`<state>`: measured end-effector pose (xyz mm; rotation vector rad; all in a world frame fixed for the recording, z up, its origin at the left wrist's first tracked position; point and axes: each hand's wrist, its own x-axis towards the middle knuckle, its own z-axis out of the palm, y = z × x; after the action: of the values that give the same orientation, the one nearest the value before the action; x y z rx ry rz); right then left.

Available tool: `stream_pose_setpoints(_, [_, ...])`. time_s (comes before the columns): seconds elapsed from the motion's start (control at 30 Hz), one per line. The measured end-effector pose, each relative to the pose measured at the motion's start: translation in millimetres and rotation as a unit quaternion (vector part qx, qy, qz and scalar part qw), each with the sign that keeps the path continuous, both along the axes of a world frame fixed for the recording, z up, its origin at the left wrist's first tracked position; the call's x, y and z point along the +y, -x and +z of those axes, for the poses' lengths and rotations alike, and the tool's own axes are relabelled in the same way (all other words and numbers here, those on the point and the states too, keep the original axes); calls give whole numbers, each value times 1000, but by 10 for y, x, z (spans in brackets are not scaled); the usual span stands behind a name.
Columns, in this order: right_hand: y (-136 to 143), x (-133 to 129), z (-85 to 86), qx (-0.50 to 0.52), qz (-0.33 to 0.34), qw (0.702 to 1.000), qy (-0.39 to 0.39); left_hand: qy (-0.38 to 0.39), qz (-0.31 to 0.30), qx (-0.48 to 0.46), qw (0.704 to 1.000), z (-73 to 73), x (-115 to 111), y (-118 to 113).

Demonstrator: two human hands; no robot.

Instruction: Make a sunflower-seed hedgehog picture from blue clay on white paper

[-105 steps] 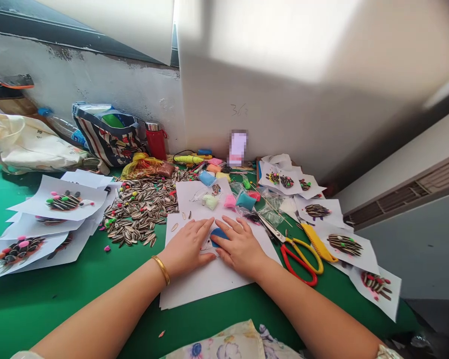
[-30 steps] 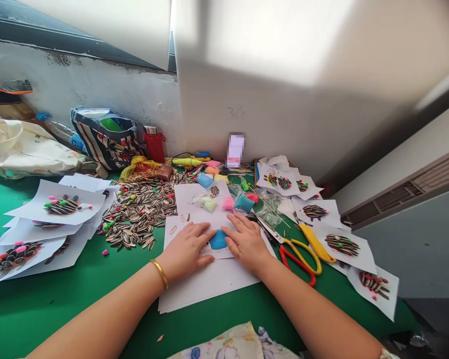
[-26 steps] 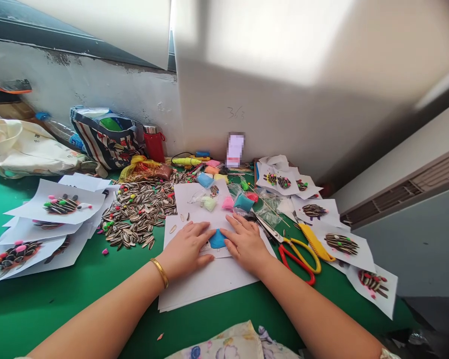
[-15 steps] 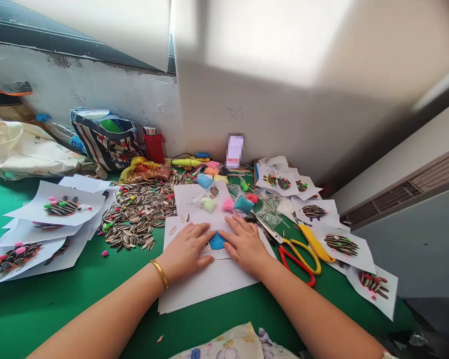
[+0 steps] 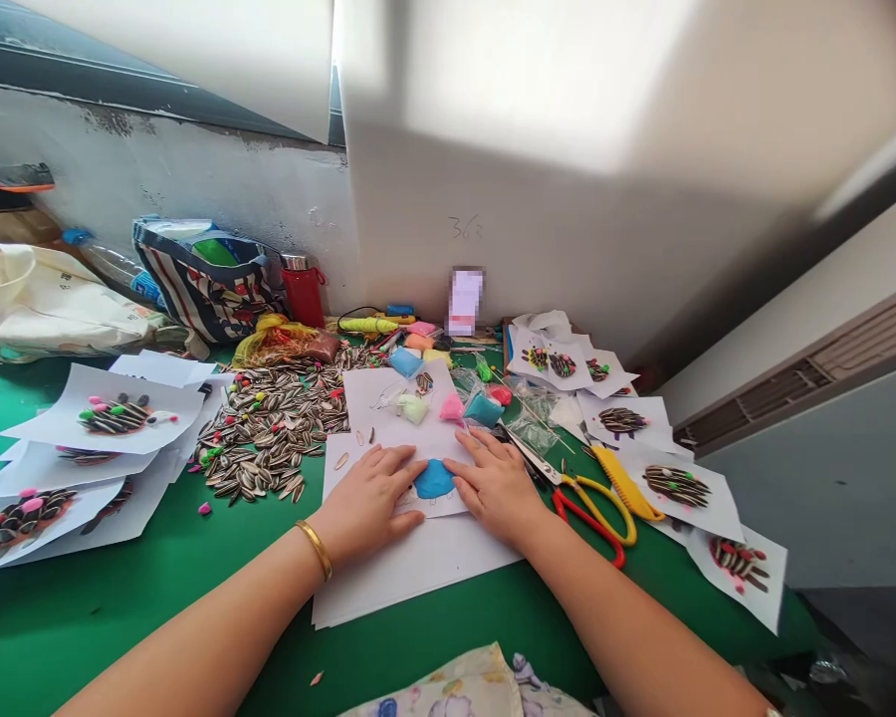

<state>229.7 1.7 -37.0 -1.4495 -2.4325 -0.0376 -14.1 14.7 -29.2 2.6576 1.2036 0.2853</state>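
Note:
A flattened piece of blue modelling clay (image 5: 434, 480) lies on a drawing on white paper (image 5: 388, 583) in front of me. My left hand (image 5: 377, 498) rests flat on the paper at the clay's left side, fingers stretched out and thumb just below. On the other side my right hand (image 5: 493, 486) lies with spread fingers, its thumb and index finger at the clay's right edge. Neither hand grips anything. Pencil lines show under the clay's lower edge. A few loose sunflower seeds (image 5: 341, 461) lie on the paper left of my fingers.
Left of the paper spreads a heap of sunflower seeds (image 5: 269, 428). Scissors (image 5: 589, 503) and a yellow utility knife (image 5: 627, 483) lie by my right wrist. Finished seed pictures (image 5: 138, 418) flank both sides. Bagged clay (image 5: 484, 408) and a phone (image 5: 464, 302) are behind.
My hands have parted slightly, and more of the blue clay shows between them, wider than before. The whole view has shifted a little.

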Motion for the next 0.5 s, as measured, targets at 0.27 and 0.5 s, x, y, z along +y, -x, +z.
stream_pose_setpoints(0.27, [-96,5,-8,2,34,999,-15,5,1,3,1000,9,-10,3])
stream_pose_setpoints(0.5, [-112,28,-8,17,29,999,-29,-2,-2,4,1000,-2,10,3])
